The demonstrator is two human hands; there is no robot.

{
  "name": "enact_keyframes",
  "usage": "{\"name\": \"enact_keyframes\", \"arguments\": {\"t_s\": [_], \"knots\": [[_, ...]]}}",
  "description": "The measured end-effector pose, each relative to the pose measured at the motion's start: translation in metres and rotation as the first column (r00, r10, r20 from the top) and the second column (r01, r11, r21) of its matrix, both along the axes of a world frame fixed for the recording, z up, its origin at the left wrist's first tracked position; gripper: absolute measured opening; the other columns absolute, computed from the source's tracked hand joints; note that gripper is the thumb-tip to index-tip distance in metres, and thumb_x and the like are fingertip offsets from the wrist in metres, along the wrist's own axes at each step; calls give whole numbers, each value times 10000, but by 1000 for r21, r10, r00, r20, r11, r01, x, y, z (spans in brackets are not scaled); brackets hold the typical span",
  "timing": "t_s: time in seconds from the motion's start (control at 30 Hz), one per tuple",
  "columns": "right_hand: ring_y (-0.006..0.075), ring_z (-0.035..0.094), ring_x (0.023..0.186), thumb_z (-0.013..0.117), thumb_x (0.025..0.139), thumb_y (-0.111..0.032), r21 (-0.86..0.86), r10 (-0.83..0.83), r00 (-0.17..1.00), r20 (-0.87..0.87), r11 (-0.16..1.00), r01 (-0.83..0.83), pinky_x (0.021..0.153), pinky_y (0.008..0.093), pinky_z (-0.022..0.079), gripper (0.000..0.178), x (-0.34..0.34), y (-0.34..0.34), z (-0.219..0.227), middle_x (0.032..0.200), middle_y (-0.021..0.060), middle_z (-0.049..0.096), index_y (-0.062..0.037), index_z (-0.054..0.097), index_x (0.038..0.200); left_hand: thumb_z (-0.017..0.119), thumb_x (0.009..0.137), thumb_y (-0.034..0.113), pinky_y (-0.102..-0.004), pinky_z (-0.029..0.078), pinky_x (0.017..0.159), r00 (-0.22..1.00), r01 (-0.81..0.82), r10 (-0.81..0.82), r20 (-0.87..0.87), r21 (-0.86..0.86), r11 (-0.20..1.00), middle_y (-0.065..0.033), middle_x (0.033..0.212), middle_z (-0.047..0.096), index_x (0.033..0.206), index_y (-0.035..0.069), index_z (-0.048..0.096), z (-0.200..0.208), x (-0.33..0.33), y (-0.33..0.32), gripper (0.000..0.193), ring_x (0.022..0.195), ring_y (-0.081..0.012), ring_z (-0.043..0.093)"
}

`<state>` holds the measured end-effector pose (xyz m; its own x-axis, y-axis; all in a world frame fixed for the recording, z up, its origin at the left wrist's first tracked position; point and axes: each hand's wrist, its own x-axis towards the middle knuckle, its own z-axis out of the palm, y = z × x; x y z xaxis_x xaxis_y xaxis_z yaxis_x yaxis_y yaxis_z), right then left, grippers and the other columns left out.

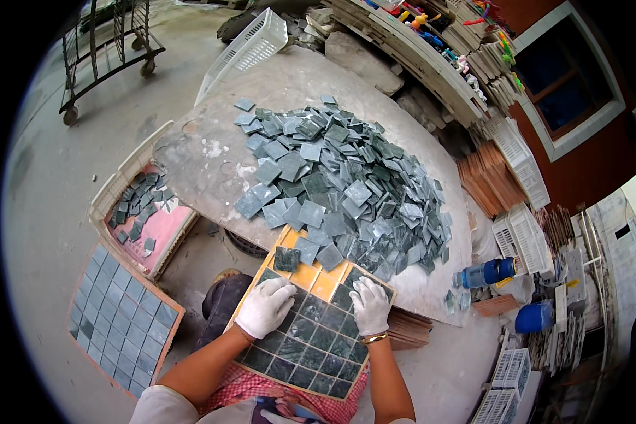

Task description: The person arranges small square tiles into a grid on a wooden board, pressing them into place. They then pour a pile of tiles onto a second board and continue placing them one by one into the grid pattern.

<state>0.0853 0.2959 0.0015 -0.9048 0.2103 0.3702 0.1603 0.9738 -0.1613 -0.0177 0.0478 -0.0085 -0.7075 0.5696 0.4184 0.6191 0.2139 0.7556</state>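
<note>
Across my lap lies a yellow mosaic board point(326, 283), mostly covered by rows of dark green square stone tiles point(300, 328). My left hand point(266, 308), in a white glove, rests on the board's left side, its fingers bent and together over the tiles. At the upper right of the board my right hand point(369, 307), also gloved, has curled fingers at the tiles there. Whatever either set of fingertips grips is hidden. One dark loose tile point(287, 259) lies at the board's far edge. Beyond it, a large heap of loose tiles point(332, 169) covers the worktable.
The grey worktable point(201, 159) stands in front of me. At left are a crate with pink lining point(164, 239) holding tile pieces and a filled tile panel point(124, 311). A blue water jug point(484, 273) sits at right. A wheeled rack point(109, 53) stands far left.
</note>
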Motion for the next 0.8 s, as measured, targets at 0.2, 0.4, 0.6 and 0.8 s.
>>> {"name": "enact_keyframes", "arguments": {"t_s": [0.2,0.4,0.6,0.8], "knots": [[275,584,967,649,809,-193,-125,-20,1000,-23,992,17,851,386,467,186,-15,-3,0,1062,67,632,-97,678,966,655,778,57,-388,482,803,1000,-14,14,-21,-17,1000,-130,995,601,971,46,606,1,0,-1,200,919,-321,586],[278,591,933,650,804,-165,-139,-54,995,-89,989,42,808,385,486,133,-10,-10,-7,993,67,630,-89,661,912,656,760,37,-382,488,784,998,-32,31,-56,-14,999,-122,952,612,932,39,608,4,0,4,178,885,-319,598],[278,594,910,621,824,-189,-109,6,1000,-21,994,-9,803,397,479,129,-25,8,-4,967,66,640,-85,659,890,642,789,76,-388,481,794,997,-33,30,-70,-41,999,-103,987,598,956,62,602,0,1,2,172,906,-311,583],[312,590,946,692,769,-242,-238,-97,995,34,966,103,827,409,476,313,-67,-18,24,1034,95,632,-83,626,1031,645,784,60,-388,483,795,999,-25,23,-45,-37,999,-117,979,599,962,55,604,0,0,2,182,904,-318,586]]}}
